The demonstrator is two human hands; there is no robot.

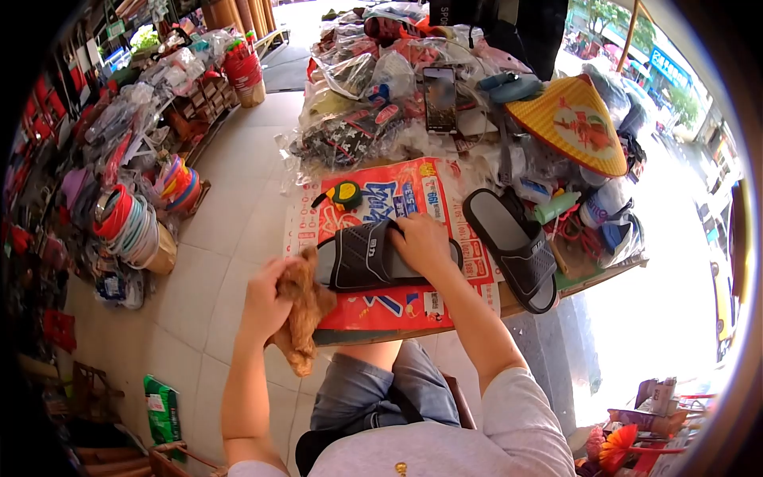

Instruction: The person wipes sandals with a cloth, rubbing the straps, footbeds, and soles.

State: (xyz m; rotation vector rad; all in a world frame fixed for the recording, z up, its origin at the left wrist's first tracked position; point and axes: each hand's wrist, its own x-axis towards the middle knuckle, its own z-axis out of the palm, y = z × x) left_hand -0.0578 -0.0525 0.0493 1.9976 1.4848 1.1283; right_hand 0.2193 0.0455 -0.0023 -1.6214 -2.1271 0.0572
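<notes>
A black slide sandal (358,256) with a grey footbed lies sideways on a red printed sheet (429,179) in front of me. My right hand (421,245) grips it at the edge of its strap, some fingertips hidden behind the strap. Closed around a crumpled brown cloth (298,314), my left hand (266,298) is at the sandal's left end, and the cloth touches that end. The matching slide sandal (513,246) rests slantwise to the right, apart from both hands. A yellow and black tape measure (343,195) sits behind the first sandal.
Behind the sheet are a phone (439,99), plastic-wrapped goods (350,131) and a yellow conical hat (568,123). A green bottle (558,207) lies at the right. Stacked baskets (131,226) stand on the floor at the left. The table's front edge (397,332) is above my knees.
</notes>
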